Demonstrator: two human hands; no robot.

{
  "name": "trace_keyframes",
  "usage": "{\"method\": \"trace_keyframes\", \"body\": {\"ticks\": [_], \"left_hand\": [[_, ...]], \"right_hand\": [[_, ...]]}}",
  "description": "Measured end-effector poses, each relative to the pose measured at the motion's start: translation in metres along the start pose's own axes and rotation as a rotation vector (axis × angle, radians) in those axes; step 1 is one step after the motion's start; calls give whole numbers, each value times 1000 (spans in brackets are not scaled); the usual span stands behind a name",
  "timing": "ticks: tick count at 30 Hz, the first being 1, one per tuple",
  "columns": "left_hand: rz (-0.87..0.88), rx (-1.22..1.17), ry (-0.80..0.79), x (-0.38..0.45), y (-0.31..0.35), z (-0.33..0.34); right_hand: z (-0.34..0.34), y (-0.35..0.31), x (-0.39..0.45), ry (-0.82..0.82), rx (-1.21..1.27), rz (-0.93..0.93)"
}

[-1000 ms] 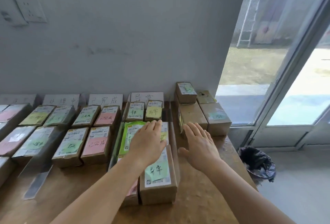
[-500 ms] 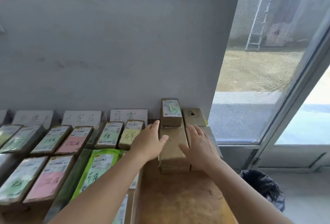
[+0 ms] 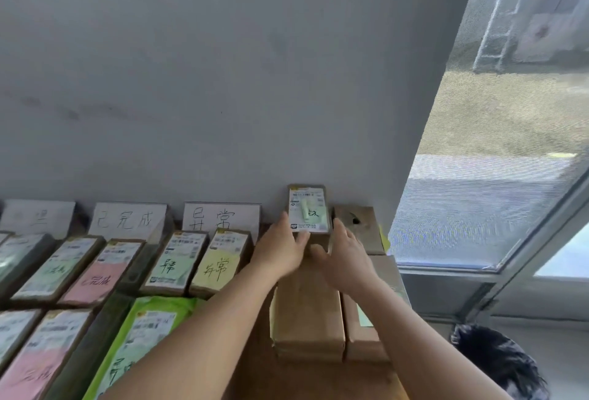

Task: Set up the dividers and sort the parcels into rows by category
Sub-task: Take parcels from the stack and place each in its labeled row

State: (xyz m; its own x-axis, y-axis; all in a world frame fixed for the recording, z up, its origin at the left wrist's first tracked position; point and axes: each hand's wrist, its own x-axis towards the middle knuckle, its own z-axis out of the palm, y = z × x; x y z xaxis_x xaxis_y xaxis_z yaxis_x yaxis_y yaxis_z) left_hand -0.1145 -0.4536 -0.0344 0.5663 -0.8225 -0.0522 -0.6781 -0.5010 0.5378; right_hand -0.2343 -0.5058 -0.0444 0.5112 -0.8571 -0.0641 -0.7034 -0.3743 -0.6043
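Observation:
A small brown parcel (image 3: 307, 211) with a white label and a pale green note sits on top of a longer brown box (image 3: 306, 310) against the wall. My left hand (image 3: 280, 250) grips its left near corner, thumb on the near edge. My right hand (image 3: 345, 256) grips its right side, thumb below it. To the left, labelled parcels lie in rows: a green-note one (image 3: 173, 262), a yellow-note one (image 3: 220, 262), a pink-note one (image 3: 98, 272) and a green bag (image 3: 140, 336). Handwritten sign cards (image 3: 221, 218) (image 3: 127, 221) lean on the wall behind the rows.
A second brown box (image 3: 366, 336) lies right of the long one, with a small plain box (image 3: 357, 227) behind it. A dark divider strip (image 3: 105, 336) runs between two rows. The wooden table (image 3: 318, 380) ends at the right above a black bin bag (image 3: 497, 364) by the window.
Both hands have reached further forward, from the long brown box up to the small labelled parcel on top of it. The camera has moved closer to the wall.

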Motion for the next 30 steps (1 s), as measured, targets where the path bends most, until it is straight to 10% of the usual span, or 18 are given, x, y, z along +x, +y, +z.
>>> {"method": "trace_keyframes", "body": {"ticks": [22, 30], "left_hand": [[-134, -673, 150, -64, 5, 15], [-139, -812, 222, -107, 1, 21]], "right_hand": [[1, 19, -87, 184, 270, -81], [5, 56, -135, 142, -54, 73]]}}
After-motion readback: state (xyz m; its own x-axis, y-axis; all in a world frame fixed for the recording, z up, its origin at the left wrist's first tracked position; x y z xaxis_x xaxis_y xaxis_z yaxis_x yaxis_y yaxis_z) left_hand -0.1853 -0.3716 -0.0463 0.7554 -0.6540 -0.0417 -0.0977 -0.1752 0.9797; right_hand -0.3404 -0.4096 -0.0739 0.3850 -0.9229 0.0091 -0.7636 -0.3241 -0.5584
